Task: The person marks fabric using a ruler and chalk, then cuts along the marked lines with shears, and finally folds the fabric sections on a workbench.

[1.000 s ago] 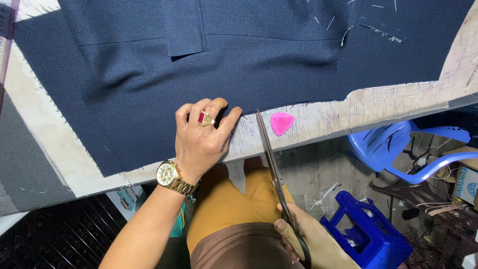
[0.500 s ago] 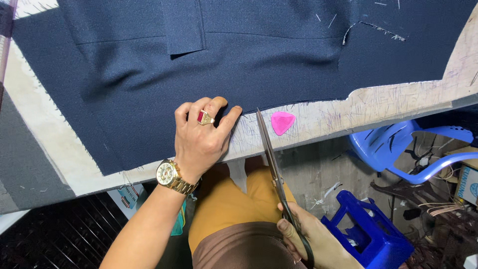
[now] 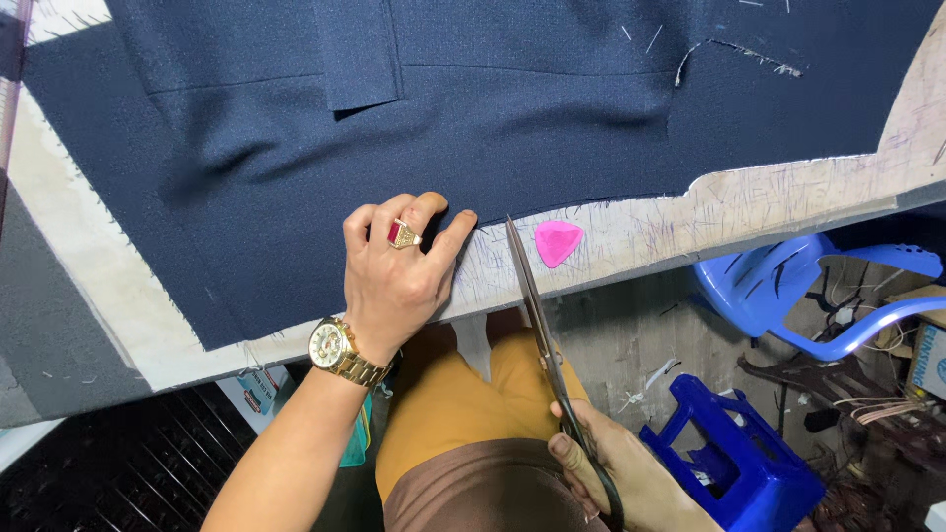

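Note:
A large piece of dark navy fabric [image 3: 443, 128] lies spread over a worn pale table [image 3: 769, 202]. My left hand [image 3: 394, 271], with a red-stone ring and a gold watch, presses flat on the fabric's near edge. My right hand [image 3: 631, 483] grips the handles of long tailor's scissors [image 3: 540, 335] below the table edge. The closed blades point up, with the tip close to the fabric edge, right of my left thumb. A pink triangular piece of tailor's chalk [image 3: 558, 241] lies on the bare table just right of the blades.
A blue plastic chair [image 3: 808, 296] and a blue plastic stool [image 3: 739, 453] stand on the floor at the right, among cables and clutter. My lap, in mustard and brown cloth [image 3: 463, 433], is under the table edge. A dark grille [image 3: 108, 473] is at lower left.
My right hand and the scissors have shifted slightly lower and to the right. My left hand stays pressed on the fabric.

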